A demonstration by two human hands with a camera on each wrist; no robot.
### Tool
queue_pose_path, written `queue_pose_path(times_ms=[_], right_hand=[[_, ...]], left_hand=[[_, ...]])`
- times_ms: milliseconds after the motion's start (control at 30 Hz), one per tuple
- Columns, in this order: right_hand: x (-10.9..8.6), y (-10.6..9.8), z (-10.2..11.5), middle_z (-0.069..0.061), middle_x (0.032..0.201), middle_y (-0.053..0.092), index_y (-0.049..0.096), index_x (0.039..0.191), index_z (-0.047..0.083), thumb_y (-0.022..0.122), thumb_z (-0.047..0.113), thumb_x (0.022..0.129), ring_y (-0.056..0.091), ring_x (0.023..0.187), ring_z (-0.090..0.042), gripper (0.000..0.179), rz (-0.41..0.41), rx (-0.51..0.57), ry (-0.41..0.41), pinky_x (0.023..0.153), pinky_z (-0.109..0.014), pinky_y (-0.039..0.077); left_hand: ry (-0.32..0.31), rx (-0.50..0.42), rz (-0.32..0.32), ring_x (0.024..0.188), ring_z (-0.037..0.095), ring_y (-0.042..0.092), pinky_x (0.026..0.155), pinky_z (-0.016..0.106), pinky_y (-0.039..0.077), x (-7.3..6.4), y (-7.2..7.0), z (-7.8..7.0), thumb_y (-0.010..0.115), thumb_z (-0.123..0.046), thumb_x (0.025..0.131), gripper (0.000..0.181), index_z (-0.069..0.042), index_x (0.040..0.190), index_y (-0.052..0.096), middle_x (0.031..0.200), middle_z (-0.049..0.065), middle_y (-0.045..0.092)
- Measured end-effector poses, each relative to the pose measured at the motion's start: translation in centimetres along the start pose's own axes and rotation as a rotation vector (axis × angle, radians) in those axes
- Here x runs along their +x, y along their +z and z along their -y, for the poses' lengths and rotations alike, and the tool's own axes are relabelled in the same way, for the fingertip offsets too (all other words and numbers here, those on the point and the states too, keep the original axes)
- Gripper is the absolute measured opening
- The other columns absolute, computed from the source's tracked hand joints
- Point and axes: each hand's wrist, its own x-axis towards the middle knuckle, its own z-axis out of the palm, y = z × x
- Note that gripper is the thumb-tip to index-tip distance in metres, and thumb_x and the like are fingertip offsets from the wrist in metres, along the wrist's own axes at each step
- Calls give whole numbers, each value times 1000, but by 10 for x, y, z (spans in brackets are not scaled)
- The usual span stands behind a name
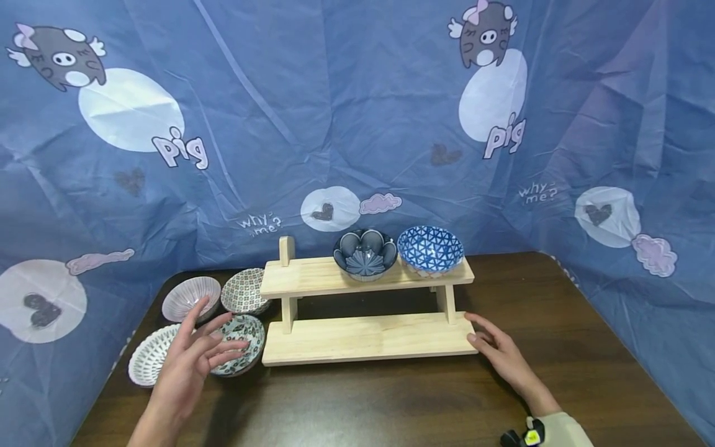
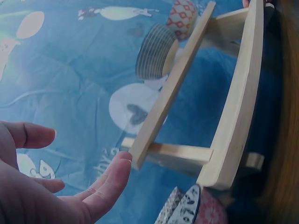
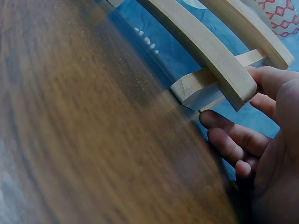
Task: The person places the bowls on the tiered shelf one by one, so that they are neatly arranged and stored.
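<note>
My left hand (image 1: 187, 363) hovers over the bowls at the left with fingers spread and holds nothing. Beneath and around it are a floral green bowl (image 1: 251, 338), a white fluted bowl (image 1: 146, 360), a pale striped bowl (image 1: 187, 298) and a checked bowl (image 1: 244, 290). My right hand (image 1: 505, 357) grips the right end of the lower board of a two-tier wooden shelf (image 1: 368, 338), thumb in front and a finger behind. On the upper board stand a dark blue petal-patterned bowl (image 1: 365, 256) and a blue-and-white bowl (image 1: 430, 249).
The brown wooden table (image 1: 402, 410) runs up to a blue printed cloth (image 1: 357, 112) at the back and sides. A short wooden upright (image 1: 287, 251) sticks up at the upper board's left end. A black device (image 1: 525, 434) sits at the right wrist.
</note>
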Motion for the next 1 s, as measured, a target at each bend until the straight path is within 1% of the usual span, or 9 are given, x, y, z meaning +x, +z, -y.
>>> queue_pose_path(times_ms=[167,300,433,500,600,700,800,867,1000], right_hand=[[0,1,0,-20,156,43,45,149,9,55,28,103,54,104,16,51,8,14,0,91,-14,48],[0,0,1,-19,156,43,45,149,10,55,29,103,54,104,16,51,5,6,12,91,-14,48],[1,0,1,-19,156,42,45,150,10,55,30,103,53,105,16,51,5,1,17,91,-14,48],[1,0,1,-19,156,42,44,150,10,54,30,103,54,105,16,51,8,4,12,90,-14,48],[1,1,1,-19,156,43,44,150,9,54,29,103,54,105,16,51,12,7,0,90,-14,49],[1,1,0,-19,156,43,44,150,9,54,29,104,54,105,16,51,14,9,-9,90,-14,49],[1,1,0,-19,156,43,45,149,9,54,29,104,54,105,16,51,12,10,-12,90,-13,49],[1,1,0,-19,156,43,45,149,9,54,29,103,54,105,16,51,12,10,-14,90,-13,49],[0,1,0,-20,155,44,45,148,8,55,27,103,55,104,15,50,6,12,-16,89,-13,49]], left_hand=[[15,-17,-10,93,23,76,81,32,65,-9,-15,-1,28,9,102,64,-20,157,10,128,-6,62],[19,-11,-26,93,23,76,79,32,65,-14,-28,-4,27,7,103,66,-20,159,4,128,-7,62],[-7,11,-69,91,22,77,78,31,65,-19,-41,-8,29,6,104,69,-21,160,0,125,-9,62],[-11,5,-84,91,23,76,77,32,65,-21,-48,-9,29,6,104,70,-21,160,-2,124,-9,62],[3,-34,-92,90,24,76,77,33,65,-26,-59,-11,27,6,104,72,-20,160,-9,123,-6,63],[30,-102,-90,89,26,76,76,34,66,-31,-70,-12,24,7,104,74,-20,159,-15,121,-4,65],[42,-158,-96,89,27,76,76,34,66,-36,-80,-13,22,8,103,74,-22,158,-19,119,-2,66],[36,-174,-114,88,27,76,76,34,66,-40,-86,-14,22,8,103,76,-24,158,-20,117,-2,67],[7,-166,-162,87,26,77,75,33,65,-45,-96,-16,24,8,103,80,-27,157,-24,113,-4,65]])
